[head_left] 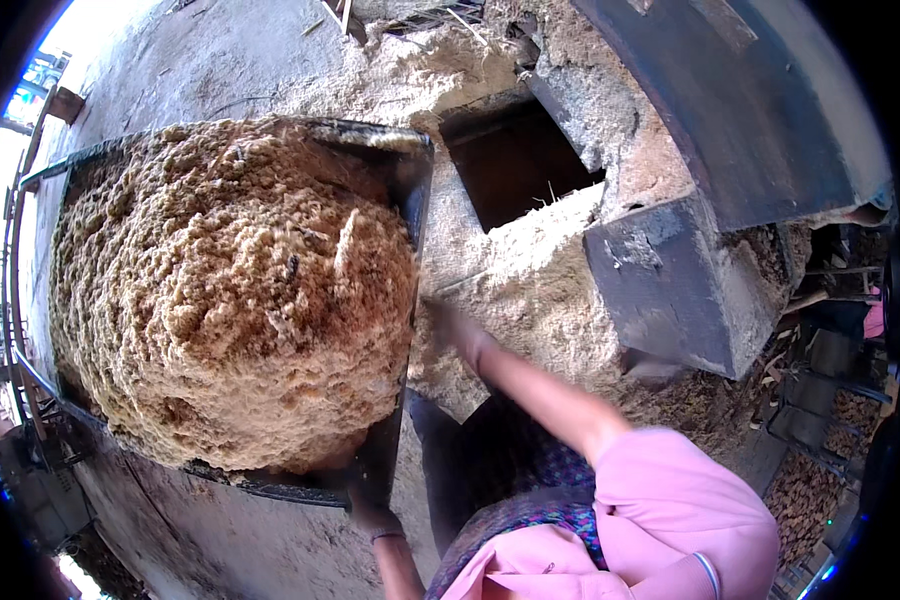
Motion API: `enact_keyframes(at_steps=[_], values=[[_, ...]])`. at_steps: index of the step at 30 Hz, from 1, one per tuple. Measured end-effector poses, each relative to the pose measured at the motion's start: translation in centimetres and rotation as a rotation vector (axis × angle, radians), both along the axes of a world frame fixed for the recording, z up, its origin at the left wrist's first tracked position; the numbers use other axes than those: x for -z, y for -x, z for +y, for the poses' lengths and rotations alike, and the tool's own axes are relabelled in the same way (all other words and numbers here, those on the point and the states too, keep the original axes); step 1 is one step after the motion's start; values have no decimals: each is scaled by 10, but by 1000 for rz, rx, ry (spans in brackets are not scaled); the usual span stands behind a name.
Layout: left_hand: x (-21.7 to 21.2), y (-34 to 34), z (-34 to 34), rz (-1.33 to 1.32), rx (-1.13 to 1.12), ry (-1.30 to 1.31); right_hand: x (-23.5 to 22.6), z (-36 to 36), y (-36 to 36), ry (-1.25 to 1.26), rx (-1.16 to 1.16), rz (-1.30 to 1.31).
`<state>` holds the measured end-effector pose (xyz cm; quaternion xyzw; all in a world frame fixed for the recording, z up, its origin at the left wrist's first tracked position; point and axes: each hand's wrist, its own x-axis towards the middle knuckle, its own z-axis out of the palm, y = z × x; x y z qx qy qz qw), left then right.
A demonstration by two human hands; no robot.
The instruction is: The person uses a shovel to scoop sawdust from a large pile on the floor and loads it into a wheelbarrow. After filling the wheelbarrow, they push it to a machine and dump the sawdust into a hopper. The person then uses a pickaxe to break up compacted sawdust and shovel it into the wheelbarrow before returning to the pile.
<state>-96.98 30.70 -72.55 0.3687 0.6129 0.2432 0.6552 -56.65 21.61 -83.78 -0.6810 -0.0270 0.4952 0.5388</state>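
Observation:
A large dark-rimmed rectangular bin [422,215] is heaped high with damp, crumbly tan material [230,290] that looks like sawdust or husk. Darker bits and a pale sliver show in the heap. At the bin's near right corner, my left hand [370,508] is closed around the rim, its fingers partly lost in shadow. My right hand [452,328] reaches across to the bin's right side, close against the rim. Motion smears its fingers, so their grip is unclear. Right of the bin, a square dark opening [520,160] sits in a rough surface dusted with the same material.
A dark block-shaped piece [660,280] stands right of the opening, below a big curved dark metal sheet [740,110]. Grey wall or ground [210,60] stretches behind the bin. Small brown pieces [830,470] lie piled at the far right, beside dark metal frames.

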Motion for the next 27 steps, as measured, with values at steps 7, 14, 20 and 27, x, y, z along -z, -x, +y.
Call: enact_keyframes(at_steps=[7, 14, 20, 27], values=[[-31, -121, -45, -313, 117, -8, -65, 30, 149, -444, 161, 327], [-48, -175, -44, -254, 451, -8, -49, 44, 87, -220, 204, 417], [-75, -51, 91, -122, 57, 61, -54, 62, 47, 66, -235, -90], [-46, -50, 190, 95, 672, -143, 67, 119, 8, 531, -460, -720]])
